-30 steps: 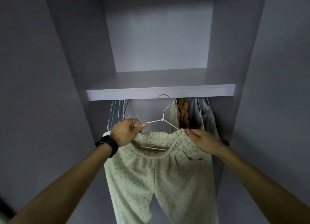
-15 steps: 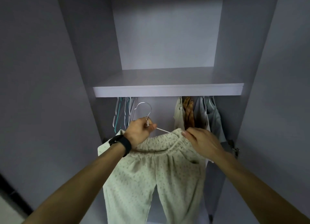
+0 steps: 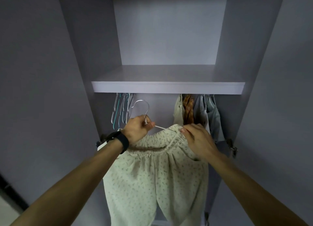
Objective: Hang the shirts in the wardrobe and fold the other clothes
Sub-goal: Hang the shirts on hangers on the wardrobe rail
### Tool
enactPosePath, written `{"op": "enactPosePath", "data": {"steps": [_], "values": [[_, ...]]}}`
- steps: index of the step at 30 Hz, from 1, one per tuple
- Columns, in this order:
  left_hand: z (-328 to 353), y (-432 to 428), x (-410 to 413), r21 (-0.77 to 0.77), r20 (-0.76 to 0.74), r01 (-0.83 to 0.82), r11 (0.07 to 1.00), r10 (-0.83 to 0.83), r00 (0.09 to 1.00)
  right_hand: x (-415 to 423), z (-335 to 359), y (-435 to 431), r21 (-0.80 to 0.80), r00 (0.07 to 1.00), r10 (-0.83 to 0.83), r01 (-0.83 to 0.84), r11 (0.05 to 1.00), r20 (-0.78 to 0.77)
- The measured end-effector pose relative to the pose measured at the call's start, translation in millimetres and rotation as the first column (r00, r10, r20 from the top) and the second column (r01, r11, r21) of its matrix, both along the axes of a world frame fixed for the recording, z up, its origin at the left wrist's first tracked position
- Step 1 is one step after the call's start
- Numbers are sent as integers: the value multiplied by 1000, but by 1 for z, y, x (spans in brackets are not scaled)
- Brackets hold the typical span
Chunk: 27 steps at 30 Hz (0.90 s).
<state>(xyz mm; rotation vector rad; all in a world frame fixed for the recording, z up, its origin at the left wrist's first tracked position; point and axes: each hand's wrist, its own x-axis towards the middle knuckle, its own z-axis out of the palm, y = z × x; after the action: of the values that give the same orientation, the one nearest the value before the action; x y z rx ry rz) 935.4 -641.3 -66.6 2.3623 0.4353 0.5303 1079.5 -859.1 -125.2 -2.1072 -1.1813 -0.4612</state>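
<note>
Two bare forearms reach up from 7 and 5 o'clock, the left one wearing a dark watch point(image 3: 121, 142). Between them the pants point(image 3: 155, 183), pale with a small print, hang from the centre down to 6 o'clock, both legs running out of view. Their gathered waistband sags open over the hanger point(image 3: 160, 127), of which only one white arm and the metal hook show.

The left hand point(image 3: 138, 130) sits at 10 o'clock of the waistband, its fingers point(image 3: 149, 124) clamped round the hanger's neck just under the hook. A second ago this hand gripped the hanger further out along its arm, and the hook stood near the middle of the opening; the hook now lies further toward 9 o'clock, close beside the empty hangers point(image 3: 121, 110), about where it was half a second ago.

The right hand point(image 3: 198, 141) is at 2 o'clock of the waistband, fingertips point(image 3: 183, 130) pinching the elastic's far edge, as in both earlier frames.

The hook's top stands below the front edge of the shelf point(image 3: 167, 88). The rail is hidden behind that edge, so I cannot tell whether the hook is near it.

Further in, at 1 o'clock, hung clothes point(image 3: 194, 114) crowd the right end under the shelf. A hinge point(image 3: 232, 147) shows at 3 o'clock.
</note>
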Motion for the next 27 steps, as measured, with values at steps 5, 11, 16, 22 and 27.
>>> {"op": "enactPosePath", "data": {"steps": [5,11,16,22,27], "values": [[-21,-18,6,-18,0,-29,999,29,1000,-3,5,-8,-226,968,124,-174,958,-216],[-42,-33,20,-15,2,-20,1000,20,1000,-4,-15,-17,-272,969,142,-195,942,-204],[-48,-42,31,19,-33,27,999,-27,999,1,-23,-27,-271,976,135,-179,946,-171],[-48,-30,42,102,-158,71,992,-55,986,-5,-23,-18,-351,985,82,-130,927,-149],[-52,1,39,312,-328,51,949,57,943,-15,-33,9,-362,982,-33,-38,932,-189]]}}
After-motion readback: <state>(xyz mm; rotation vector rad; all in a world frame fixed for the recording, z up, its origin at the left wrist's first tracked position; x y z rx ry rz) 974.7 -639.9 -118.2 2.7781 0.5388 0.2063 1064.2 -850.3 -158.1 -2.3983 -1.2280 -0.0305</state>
